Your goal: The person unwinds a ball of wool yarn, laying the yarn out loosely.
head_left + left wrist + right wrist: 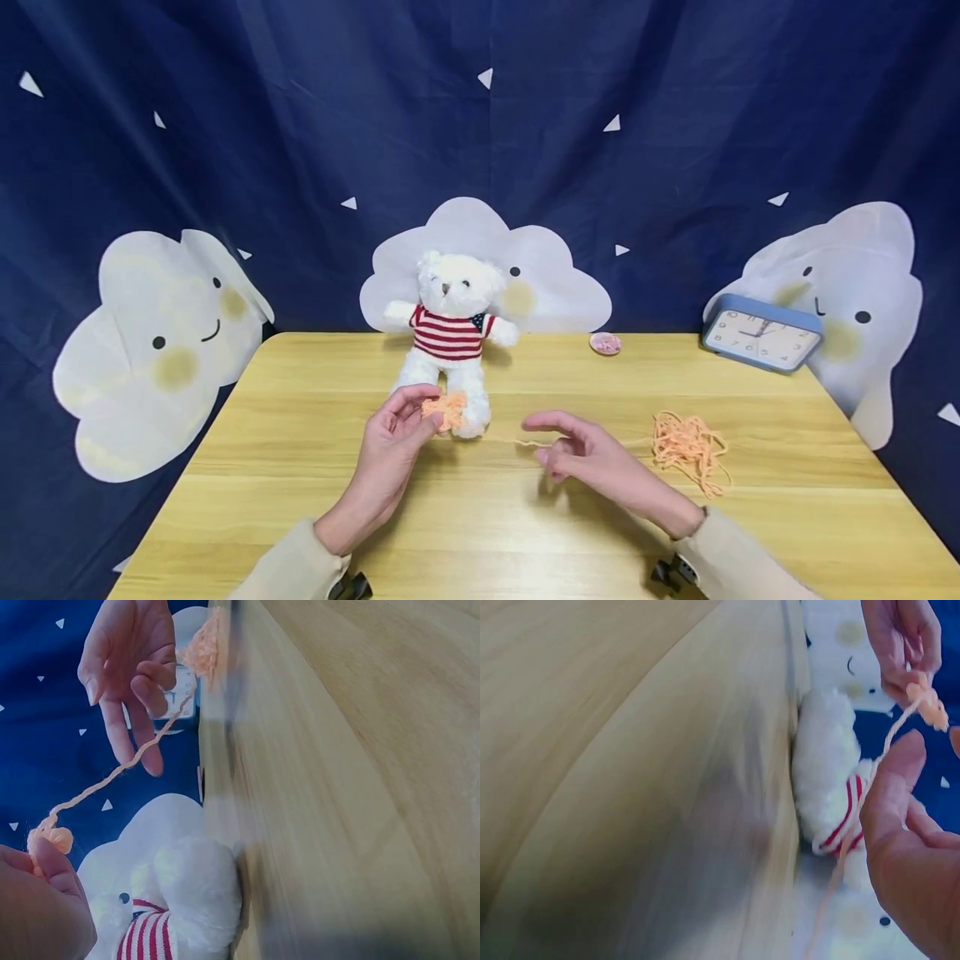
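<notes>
In the head view my left hand pinches a small wound bundle of peach yarn between thumb and fingers, in front of the teddy bear's legs. A single yarn strand runs from that bundle past my right hand to a loose, tangled yarn pile on the table. My right hand hovers over the table between bundle and pile. Its index finger reaches out, and a gap shows between thumb and fingers in the right wrist view, with the strand passing alongside the thumb.
A white teddy bear in a red-striped sweater sits at the back of the wooden table. Behind my right hand lies a small pink round dish. A blue clock stands at the back right, before a dark blue curtain.
</notes>
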Action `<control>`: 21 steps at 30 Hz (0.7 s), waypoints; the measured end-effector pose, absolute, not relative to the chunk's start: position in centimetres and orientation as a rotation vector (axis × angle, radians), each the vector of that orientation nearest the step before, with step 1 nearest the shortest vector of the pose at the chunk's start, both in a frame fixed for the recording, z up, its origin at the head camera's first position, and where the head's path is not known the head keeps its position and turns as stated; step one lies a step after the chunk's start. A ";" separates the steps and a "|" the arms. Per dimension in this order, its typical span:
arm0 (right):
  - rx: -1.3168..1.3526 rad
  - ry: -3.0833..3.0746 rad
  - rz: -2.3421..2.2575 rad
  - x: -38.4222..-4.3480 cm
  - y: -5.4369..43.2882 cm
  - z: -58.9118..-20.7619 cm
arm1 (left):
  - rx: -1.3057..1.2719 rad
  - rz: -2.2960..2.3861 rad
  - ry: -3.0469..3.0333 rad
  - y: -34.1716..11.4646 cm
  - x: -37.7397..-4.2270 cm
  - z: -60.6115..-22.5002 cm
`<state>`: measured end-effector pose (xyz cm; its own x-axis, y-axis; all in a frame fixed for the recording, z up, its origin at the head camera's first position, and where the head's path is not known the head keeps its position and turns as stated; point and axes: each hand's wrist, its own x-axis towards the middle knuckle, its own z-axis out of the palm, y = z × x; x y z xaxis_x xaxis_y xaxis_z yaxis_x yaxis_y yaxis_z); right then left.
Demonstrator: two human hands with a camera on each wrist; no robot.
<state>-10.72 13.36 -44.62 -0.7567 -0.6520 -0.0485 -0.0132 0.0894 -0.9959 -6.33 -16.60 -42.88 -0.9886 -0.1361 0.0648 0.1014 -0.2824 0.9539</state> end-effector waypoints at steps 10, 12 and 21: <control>-0.651 1.899 -1.728 -10.5 12.4 -44.9 | -0.027 -2.394 -1.782 -16.8 -6.3 -42.9; -0.655 1.938 -1.761 -10.6 13.0 -44.8 | -0.002 -2.370 -1.812 -16.9 -6.2 -42.8; -0.525 2.070 -1.896 -10.3 15.9 -44.0 | 0.010 -2.363 -1.828 -17.2 -6.0 -42.6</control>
